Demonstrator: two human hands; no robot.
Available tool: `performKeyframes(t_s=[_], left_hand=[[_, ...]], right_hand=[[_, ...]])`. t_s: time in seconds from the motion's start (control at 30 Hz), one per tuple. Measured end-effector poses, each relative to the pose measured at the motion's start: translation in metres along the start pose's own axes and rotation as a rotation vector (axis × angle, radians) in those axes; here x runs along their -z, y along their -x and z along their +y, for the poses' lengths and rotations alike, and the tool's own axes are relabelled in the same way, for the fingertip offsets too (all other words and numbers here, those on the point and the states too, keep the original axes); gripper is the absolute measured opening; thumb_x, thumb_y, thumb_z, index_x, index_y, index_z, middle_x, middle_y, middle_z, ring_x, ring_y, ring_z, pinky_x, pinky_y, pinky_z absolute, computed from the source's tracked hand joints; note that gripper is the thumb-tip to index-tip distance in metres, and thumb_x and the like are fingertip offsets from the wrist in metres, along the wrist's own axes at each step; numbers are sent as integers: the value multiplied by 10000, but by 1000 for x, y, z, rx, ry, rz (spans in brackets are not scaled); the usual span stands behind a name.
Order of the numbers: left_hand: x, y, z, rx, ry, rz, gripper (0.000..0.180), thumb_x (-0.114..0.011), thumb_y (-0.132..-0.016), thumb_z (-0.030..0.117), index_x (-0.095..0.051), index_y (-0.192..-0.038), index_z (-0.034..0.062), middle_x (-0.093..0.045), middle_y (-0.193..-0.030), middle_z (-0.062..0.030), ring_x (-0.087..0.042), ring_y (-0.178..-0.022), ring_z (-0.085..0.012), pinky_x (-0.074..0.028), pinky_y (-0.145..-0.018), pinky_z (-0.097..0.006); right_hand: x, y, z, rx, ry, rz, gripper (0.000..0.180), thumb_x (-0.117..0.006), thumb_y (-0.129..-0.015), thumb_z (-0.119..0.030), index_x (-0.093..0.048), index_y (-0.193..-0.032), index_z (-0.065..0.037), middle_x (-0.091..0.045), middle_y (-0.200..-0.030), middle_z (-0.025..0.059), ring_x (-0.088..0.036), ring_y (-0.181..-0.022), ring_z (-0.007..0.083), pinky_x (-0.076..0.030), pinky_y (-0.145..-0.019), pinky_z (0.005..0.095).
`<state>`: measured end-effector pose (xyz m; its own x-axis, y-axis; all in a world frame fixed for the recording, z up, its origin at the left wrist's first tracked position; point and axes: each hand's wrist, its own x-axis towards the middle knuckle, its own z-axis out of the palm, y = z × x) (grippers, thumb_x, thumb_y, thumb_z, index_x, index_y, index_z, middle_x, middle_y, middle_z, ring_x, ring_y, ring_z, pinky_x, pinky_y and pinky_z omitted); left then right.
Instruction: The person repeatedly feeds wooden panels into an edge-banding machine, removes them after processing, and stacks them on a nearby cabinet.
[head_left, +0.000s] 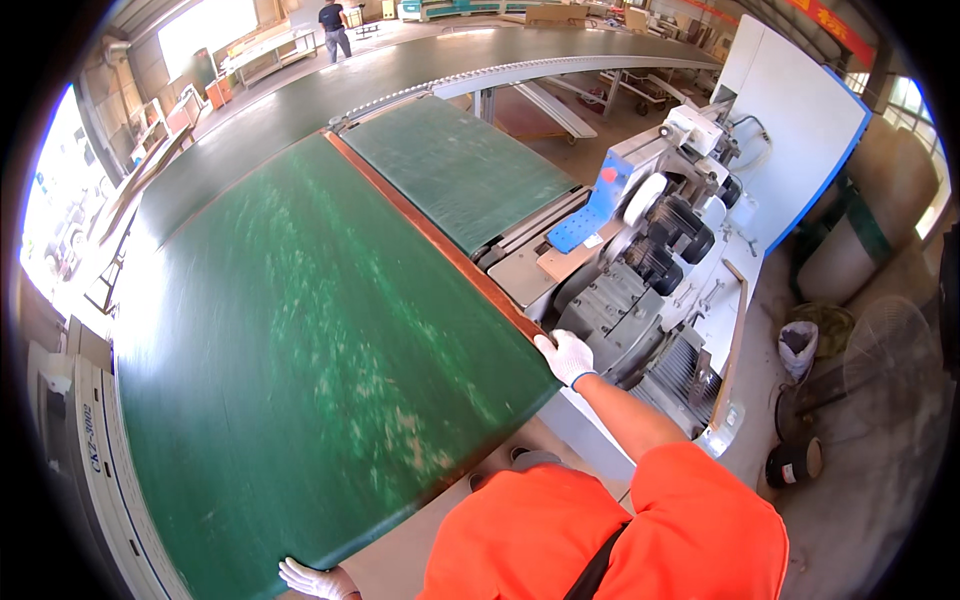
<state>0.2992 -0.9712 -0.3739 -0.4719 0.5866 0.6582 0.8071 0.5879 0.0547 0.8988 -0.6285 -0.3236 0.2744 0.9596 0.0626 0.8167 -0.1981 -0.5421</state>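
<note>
A large green panel (300, 340) lies flat across the middle of the view, its long axis running from the person's lower left, close to the body, up and away toward the upper right, where its far short end meets a second green panel (455, 165) lying on the machine's feed bed. A reddish-brown edge strip (430, 235) runs along the right long side of the big panel, from the far corner down to the near right corner. The right hand (566, 356), in a white work glove, sits at that near right corner with the arm stretched forward and slightly left from an orange sleeve (700, 500); the grip is closed over the panel's edge, fingers curled on top. The left hand (315, 578), also gloved in white, is at the near left corner at the bottom of the picture, fingers spread along the panel's lower edge and touching it; whether this grip wraps under the edge cannot be told, since the hand is partly cut off by the frame. To the right of the panel stands a grey and white edge-working machine (650, 260) with black motors and a blue bracket. A long curved conveyor (400, 70) sweeps across the top. A distant person (333, 25) stands far off near the top, small and hard to make out. The panel's underside and its support are hidden.
</note>
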Motion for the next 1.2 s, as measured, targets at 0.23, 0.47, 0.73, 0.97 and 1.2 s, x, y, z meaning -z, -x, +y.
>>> performKeyframes(t_s=[0.23, 0.47, 0.73, 0.97, 1.2], left_hand=[[-1, 12, -10, 116, -102, -75, 763, -719, -847, 59, -369, -1524, 20, -396, -1578, -238, -373, -1455, -472, -332, -1181, -602], [4, 18, 34, 188, -108, -180, 816, -731, -852, 52, -322, -1557, 13, -334, -1617, -247, -340, -1474, -479, -365, -1191, -553], [23, 45, 133, 348, 125, -159, 676, -642, -834, -62, -432, -1475, -24, -374, -1574, -280, -409, -1437, -446, -390, -1180, -512], [63, 23, 296, 228, 820, -195, 608, -643, -793, -52, -520, -1388, -51, -484, -1487, -265, -483, -1371, -436, -390, -1158, -508], [64, -28, 411, -266, 497, -554, 1185, -943, -567, 422, -378, -1514, -10, -370, -1551, -291, -335, -1451, -477, -279, -1190, -573]], right_hand=[[5, -48, -62, 676, 157, 16, 913, -549, -957, -644, -425, -1486, 90, -411, -1565, 286, -349, -1488, 420, -249, -1243, 500], [7, -117, -62, 641, 361, -329, 1048, -457, -943, -756, -275, -1588, 50, -241, -1677, 226, -185, -1569, 376, -141, -1284, 462], [17, -152, -16, 830, 434, -286, 1175, -550, -803, -851, -366, -1537, 48, -359, -1594, 240, -240, -1534, 387, -133, -1274, 495], [-9, -28, -113, 941, 130, -441, 1003, -534, -864, -788, -497, -1434, 36, -493, -1471, 247, -370, -1446, 421, -202, -1247, 518], [-20, 23, -129, 1238, -228, -824, 720, -575, -987, -487, -463, -1493, 14, -432, -1566, 246, -377, -1477, 400, -273, -1240, 479]])
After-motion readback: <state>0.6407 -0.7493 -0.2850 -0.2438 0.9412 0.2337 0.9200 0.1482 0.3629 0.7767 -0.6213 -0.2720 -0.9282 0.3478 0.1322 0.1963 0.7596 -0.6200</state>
